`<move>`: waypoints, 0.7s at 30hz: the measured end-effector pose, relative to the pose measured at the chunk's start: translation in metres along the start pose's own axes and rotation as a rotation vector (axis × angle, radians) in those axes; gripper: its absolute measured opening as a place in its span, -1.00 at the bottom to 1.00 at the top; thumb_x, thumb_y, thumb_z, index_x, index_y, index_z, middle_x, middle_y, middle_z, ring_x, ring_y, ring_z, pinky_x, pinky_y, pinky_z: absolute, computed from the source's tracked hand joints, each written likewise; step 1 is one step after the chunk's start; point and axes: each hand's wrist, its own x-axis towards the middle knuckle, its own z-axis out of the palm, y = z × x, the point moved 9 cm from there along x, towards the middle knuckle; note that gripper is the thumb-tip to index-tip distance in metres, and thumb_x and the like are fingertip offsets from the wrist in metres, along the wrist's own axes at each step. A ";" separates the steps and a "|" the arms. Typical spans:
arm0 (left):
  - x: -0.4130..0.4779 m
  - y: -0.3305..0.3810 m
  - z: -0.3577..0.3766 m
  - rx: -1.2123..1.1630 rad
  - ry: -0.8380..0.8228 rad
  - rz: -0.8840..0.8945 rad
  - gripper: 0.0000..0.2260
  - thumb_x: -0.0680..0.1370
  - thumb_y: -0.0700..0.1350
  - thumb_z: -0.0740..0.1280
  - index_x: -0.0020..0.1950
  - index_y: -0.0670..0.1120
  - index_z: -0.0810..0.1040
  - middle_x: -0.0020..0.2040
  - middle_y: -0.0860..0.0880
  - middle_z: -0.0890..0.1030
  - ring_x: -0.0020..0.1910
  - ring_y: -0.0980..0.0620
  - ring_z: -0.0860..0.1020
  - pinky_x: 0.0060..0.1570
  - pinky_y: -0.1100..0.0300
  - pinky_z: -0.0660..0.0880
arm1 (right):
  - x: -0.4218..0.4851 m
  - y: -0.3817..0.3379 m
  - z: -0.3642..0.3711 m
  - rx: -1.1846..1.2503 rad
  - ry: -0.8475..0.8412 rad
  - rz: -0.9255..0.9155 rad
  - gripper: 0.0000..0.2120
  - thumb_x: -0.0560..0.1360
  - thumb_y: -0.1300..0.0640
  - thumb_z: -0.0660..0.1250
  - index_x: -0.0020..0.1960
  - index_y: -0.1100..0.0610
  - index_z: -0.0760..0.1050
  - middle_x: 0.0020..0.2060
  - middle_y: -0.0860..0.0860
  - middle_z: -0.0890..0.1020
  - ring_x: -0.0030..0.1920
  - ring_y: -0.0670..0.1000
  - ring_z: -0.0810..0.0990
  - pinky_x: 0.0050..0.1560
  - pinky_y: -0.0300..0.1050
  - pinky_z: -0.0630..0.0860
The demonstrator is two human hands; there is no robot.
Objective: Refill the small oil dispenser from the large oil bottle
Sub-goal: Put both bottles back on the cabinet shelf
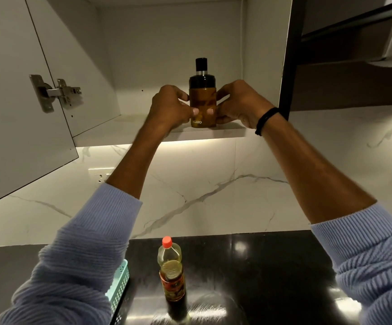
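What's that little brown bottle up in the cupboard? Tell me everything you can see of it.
The small oil dispenser is a cylinder with an amber-brown body that looks like glass, a black shoulder, a silver ring and a black cap in place. White lettering sits near its base. It is upright at the front of the open cabinet's shelf. The left hand and right hand grip its sides, thumbs across the front.

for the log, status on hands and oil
Left hand, right hand grip amber black-capped oil dispenser on white cabinet shelf. Large clear red-capped oil bottle upright on black counter. Nothing blocks the dispenser.
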 end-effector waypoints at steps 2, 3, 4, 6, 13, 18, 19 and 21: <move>0.007 -0.003 0.003 0.022 0.004 -0.005 -0.58 0.43 -0.08 0.56 0.21 -0.14 0.55 0.12 -0.16 0.64 0.00 -0.10 0.67 0.11 -0.05 0.61 | 0.008 0.001 0.002 -0.034 0.012 0.004 -0.63 0.46 0.20 0.49 0.23 0.19 0.51 0.07 0.16 0.64 0.09 0.17 0.64 0.21 0.11 0.57; 0.011 -0.003 0.004 0.036 0.006 -0.004 -0.59 0.43 -0.08 0.55 0.21 -0.15 0.56 0.12 -0.16 0.64 -0.01 -0.10 0.67 0.11 -0.04 0.61 | 0.012 0.001 0.003 -0.043 0.010 0.005 -0.64 0.47 0.21 0.48 0.22 0.20 0.52 0.07 0.16 0.64 0.10 0.18 0.64 0.22 0.11 0.56; 0.014 -0.004 0.006 0.051 0.006 -0.001 -0.61 0.44 -0.08 0.55 0.20 -0.16 0.56 0.10 -0.16 0.64 -0.01 -0.10 0.67 0.11 -0.04 0.61 | 0.017 0.002 0.004 -0.048 0.008 0.011 -0.66 0.47 0.22 0.47 0.22 0.20 0.51 0.07 0.15 0.63 0.10 0.17 0.64 0.22 0.10 0.56; 0.024 -0.005 0.010 0.079 -0.001 0.004 -0.67 0.45 -0.08 0.54 0.13 -0.18 0.58 0.04 -0.15 0.64 -0.01 -0.12 0.66 0.10 -0.05 0.61 | 0.027 0.006 0.006 -0.037 0.003 0.030 -0.69 0.49 0.26 0.44 0.21 0.21 0.51 0.05 0.14 0.63 0.09 0.16 0.64 0.20 0.09 0.58; 0.070 -0.011 0.028 0.242 -0.063 -0.039 -0.62 0.44 -0.08 0.55 0.16 -0.17 0.55 0.04 -0.14 0.64 -0.05 -0.08 0.66 0.00 0.01 0.64 | 0.076 0.011 0.017 -0.081 -0.036 0.098 -0.69 0.53 0.33 0.37 0.26 0.22 0.49 0.13 0.14 0.61 0.09 0.12 0.64 0.15 0.06 0.62; 0.097 -0.015 0.039 0.228 -0.132 -0.100 -0.59 0.48 -0.22 0.51 0.25 -0.17 0.45 0.07 -0.16 0.57 -0.02 -0.11 0.66 -0.04 0.04 0.65 | 0.102 0.012 0.027 -0.136 -0.089 0.137 -0.69 0.51 0.35 0.39 0.23 0.24 0.49 0.06 0.13 0.61 0.00 0.11 0.66 0.03 -0.01 0.65; 0.102 -0.017 0.041 0.228 -0.140 -0.107 -0.59 0.48 -0.23 0.50 0.27 -0.17 0.44 0.08 -0.17 0.57 -0.02 -0.11 0.65 -0.05 0.05 0.65 | 0.107 0.013 0.029 -0.141 -0.091 0.146 -0.70 0.50 0.34 0.40 0.23 0.25 0.50 0.06 0.13 0.62 0.01 0.11 0.66 0.04 0.00 0.65; 0.110 -0.021 0.044 0.224 -0.149 -0.119 -0.60 0.49 -0.24 0.49 0.27 -0.17 0.46 0.08 -0.17 0.59 -0.03 -0.11 0.65 -0.10 0.08 0.64 | 0.118 0.016 0.032 -0.156 -0.081 0.155 -0.69 0.50 0.33 0.40 0.23 0.25 0.50 0.08 0.14 0.63 0.04 0.12 0.67 0.09 0.04 0.64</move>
